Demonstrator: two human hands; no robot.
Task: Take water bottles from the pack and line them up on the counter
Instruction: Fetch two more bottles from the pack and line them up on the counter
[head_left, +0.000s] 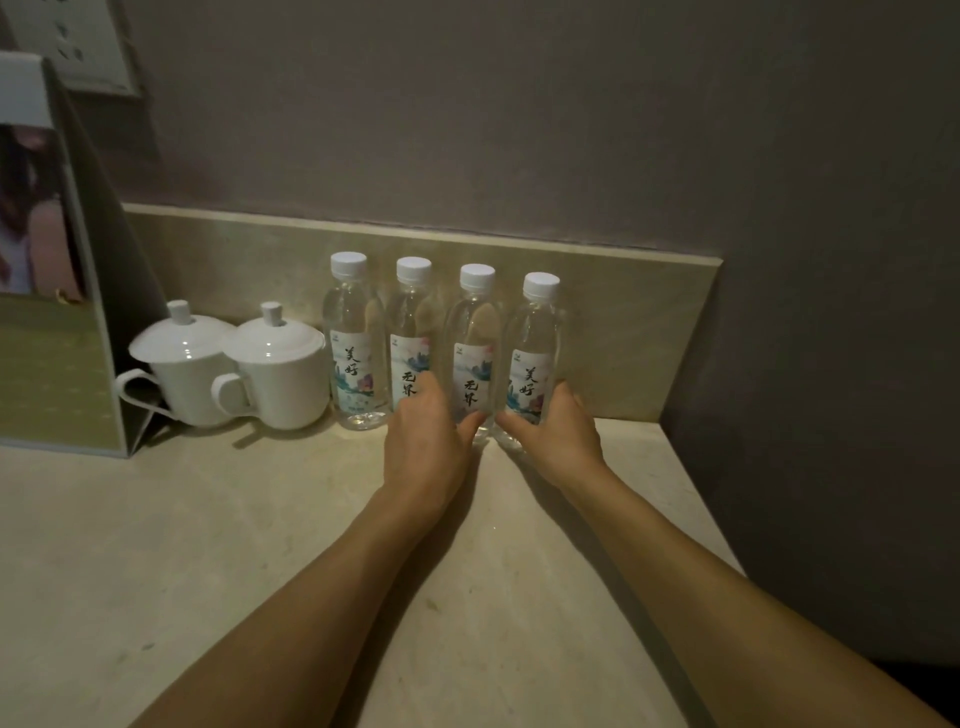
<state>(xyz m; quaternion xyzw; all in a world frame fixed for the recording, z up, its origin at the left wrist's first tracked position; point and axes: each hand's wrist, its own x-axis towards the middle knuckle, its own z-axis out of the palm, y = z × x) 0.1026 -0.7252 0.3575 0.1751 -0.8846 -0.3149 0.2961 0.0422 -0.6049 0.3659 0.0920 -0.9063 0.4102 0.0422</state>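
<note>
Counter (208, 545) of pale stone, dim wall, left hand (423, 441) apparently grasping second bottle (410, 338), right hand (553, 434) grasping fourth bottle (535, 353).

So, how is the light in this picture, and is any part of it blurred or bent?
Head view: dim overall, with the brightest patch on the counter and backsplash behind the four bottles; the forearms cast soft shadows on the counter; bottles, labels and the two lidded cups are fairly sharp; the wall at the right is nearly black; the wide-angle lens bends the backsplash edge and the standing card at the left.
</note>
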